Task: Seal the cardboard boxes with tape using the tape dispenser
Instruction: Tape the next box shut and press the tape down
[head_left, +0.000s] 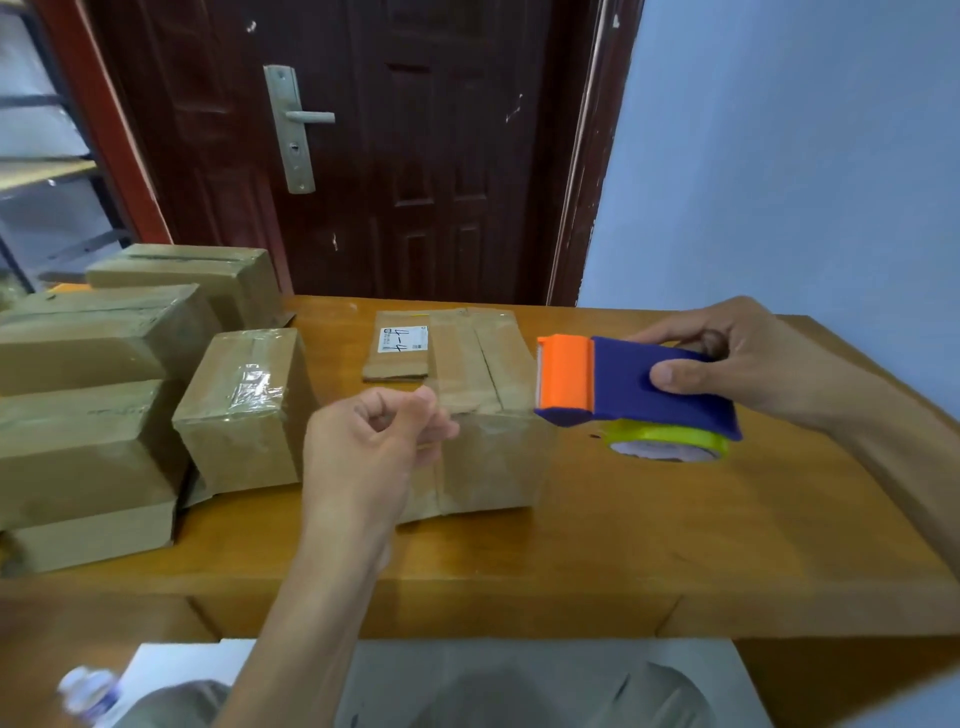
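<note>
Left of the open box (483, 405) — taped boxes (104, 395), door (415, 156) behind.

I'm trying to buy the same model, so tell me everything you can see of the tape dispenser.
The tape dispenser has a blue plastic-looking body with an orange front piece at its left end. A yellowish-green roll of tape with a pale core sits in its underside. The right hand grips it from the right, fingers over the far edge and thumb on the top face, holding it above the wooden table, roughly level, just right of the cardboard box. No brand marking shows.
</note>
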